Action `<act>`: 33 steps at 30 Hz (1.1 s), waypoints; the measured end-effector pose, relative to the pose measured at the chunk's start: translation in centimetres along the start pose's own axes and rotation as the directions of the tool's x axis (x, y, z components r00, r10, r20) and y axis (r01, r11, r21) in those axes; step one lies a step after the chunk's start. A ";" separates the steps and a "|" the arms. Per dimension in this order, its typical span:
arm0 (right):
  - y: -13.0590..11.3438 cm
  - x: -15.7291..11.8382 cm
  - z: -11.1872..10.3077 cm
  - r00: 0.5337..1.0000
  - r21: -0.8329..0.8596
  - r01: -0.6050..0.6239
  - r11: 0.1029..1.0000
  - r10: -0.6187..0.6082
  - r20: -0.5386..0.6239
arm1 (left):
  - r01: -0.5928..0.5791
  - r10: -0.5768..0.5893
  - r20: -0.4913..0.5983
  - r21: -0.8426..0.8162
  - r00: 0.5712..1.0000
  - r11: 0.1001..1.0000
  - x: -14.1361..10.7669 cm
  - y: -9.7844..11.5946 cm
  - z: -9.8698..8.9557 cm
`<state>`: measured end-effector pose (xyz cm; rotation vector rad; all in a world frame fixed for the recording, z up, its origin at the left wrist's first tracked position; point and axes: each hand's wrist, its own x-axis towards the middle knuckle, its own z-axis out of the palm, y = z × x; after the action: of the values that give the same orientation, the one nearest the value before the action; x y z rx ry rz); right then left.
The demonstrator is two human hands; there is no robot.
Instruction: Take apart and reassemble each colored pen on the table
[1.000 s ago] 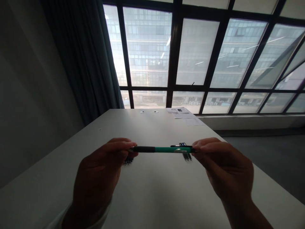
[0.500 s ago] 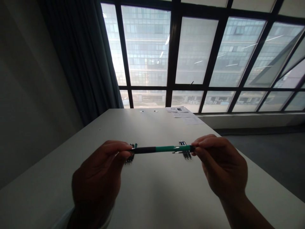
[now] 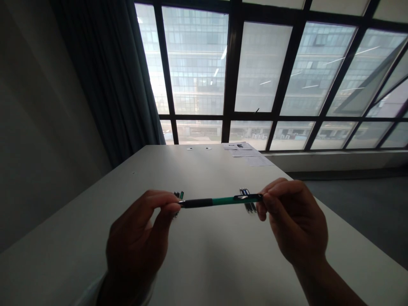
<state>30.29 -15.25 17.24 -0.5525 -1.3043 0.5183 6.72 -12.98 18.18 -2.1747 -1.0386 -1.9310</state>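
Note:
A green pen (image 3: 223, 201) with a black grip and a dark clip is stretched level between my two hands, above the table. My left hand (image 3: 140, 238) pinches its tip end between thumb and forefinger. At the other end, my right hand (image 3: 295, 221) grips the pen by its clip end. Behind the pen, a group of several pens (image 3: 250, 205) lies on the table near my right fingers. Another group of pens (image 3: 181, 195) is partly hidden behind my left fingertips.
The white table (image 3: 204, 174) runs away toward a large window (image 3: 197, 63). Printed papers (image 3: 245, 154) lie at its far right, and two small white round pieces (image 3: 208, 148) are by the far edge. A dark curtain (image 3: 98, 76) hangs at the left.
The pen has been turned about its length, so its clip now shows on the upper side. My left hand has shifted slightly to the right.

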 end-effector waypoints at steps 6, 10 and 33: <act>-0.1 -0.1 0.1 1.000 -0.014 0.025 1.000 -0.025 0.011 | 0.001 0.000 0.019 -0.020 1.000 1.000 -0.1 0.0 0.0; -0.1 -0.2 0.2 1.000 -0.036 0.030 0.999 -0.030 0.007 | 0.024 -0.023 0.034 -0.023 0.999 0.999 -0.1 0.1 0.0; 0.1 -0.5 0.3 0.998 -0.123 0.045 0.991 -0.051 -0.044 | 0.138 -0.136 0.068 -0.029 0.988 0.990 0.0 0.9 0.1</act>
<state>29.95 -15.49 16.90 -0.6290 -1.3068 0.3854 7.22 -13.67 18.47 -2.2552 -1.2054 -1.9575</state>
